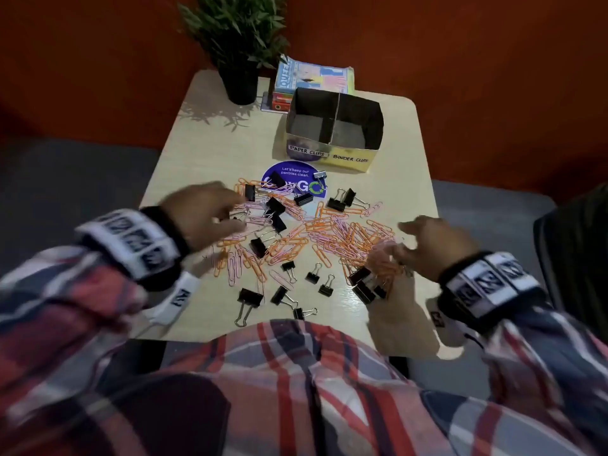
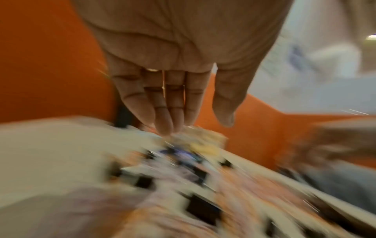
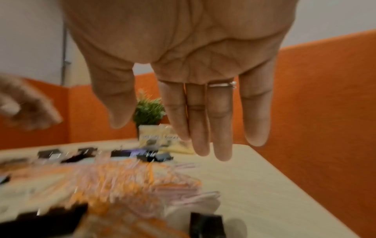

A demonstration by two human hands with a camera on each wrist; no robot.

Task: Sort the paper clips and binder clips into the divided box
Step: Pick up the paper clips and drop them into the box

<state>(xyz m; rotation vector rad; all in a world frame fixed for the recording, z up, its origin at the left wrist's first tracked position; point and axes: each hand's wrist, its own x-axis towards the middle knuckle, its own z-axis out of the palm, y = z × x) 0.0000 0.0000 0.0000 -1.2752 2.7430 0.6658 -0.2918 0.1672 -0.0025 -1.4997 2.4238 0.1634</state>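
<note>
Orange and pink paper clips (image 1: 332, 235) lie scattered in a heap over the middle of the table, mixed with black binder clips (image 1: 258, 246). The divided box (image 1: 330, 153), labelled PAPER CLIPS on the left and BINDER CLIPS on the right, stands behind the heap; both halves look empty. My left hand (image 1: 210, 215) hovers over the heap's left side, fingers straight (image 2: 162, 112), holding nothing. My right hand (image 1: 424, 241) hovers above the right side of the heap, fingers spread and straight (image 3: 200, 128), also holding nothing. Both wrist views are blurred.
A potted plant (image 1: 238, 44) and a stack of books (image 1: 312, 80) stand at the back of the small beige table (image 1: 204, 143). A round blue sticker (image 1: 294, 182) lies before the box. Orange walls surround the table; its front edge meets my plaid shirt.
</note>
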